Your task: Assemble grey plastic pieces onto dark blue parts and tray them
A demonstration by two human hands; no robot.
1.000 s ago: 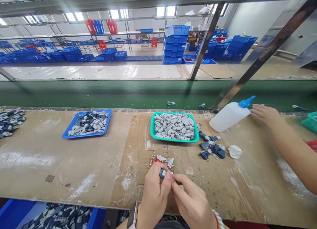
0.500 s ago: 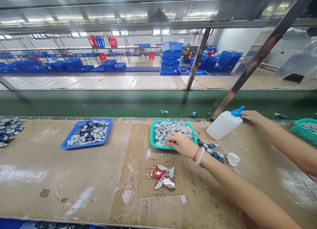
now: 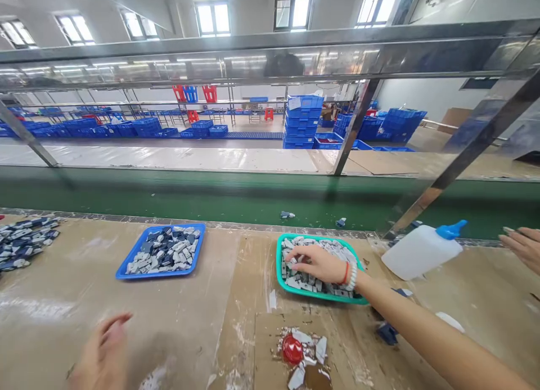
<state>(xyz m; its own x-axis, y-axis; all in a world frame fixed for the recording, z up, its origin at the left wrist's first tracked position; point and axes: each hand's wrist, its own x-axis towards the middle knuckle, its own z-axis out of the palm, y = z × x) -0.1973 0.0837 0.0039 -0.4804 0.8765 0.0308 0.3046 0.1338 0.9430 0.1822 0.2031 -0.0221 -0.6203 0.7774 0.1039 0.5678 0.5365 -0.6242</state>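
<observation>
My right hand [image 3: 314,263] lies in the teal tray [image 3: 320,297], its spread fingers on the small grey pieces [image 3: 306,280] that fill it. Nothing shows held in those fingers. My left hand [image 3: 103,350] hangs blurred at the lower left above the bench, fingers apart and empty. A blue tray [image 3: 160,276] of grey and navy pieces sits ahead of it. A red round lid [image 3: 292,349] with white shards lies on a cardboard sheet [image 3: 270,336] below my right forearm. A co-worker's hand [image 3: 522,246] is at the far right, beyond a white squeeze bottle [image 3: 422,252] with a blue nozzle.
A loose heap of navy and grey pieces [image 3: 25,241] lies at the bench's left end. Beyond the bench's far edge runs a green conveyor belt [image 3: 211,198] with a few stray pieces. Metal frame struts [image 3: 356,125] rise behind it, and stacked blue crates stand farther off.
My right hand has gone from the tray's edge further into the pieces. My left hand has come into view at the lower left. The co-worker's hand has left the bottle, moving right.
</observation>
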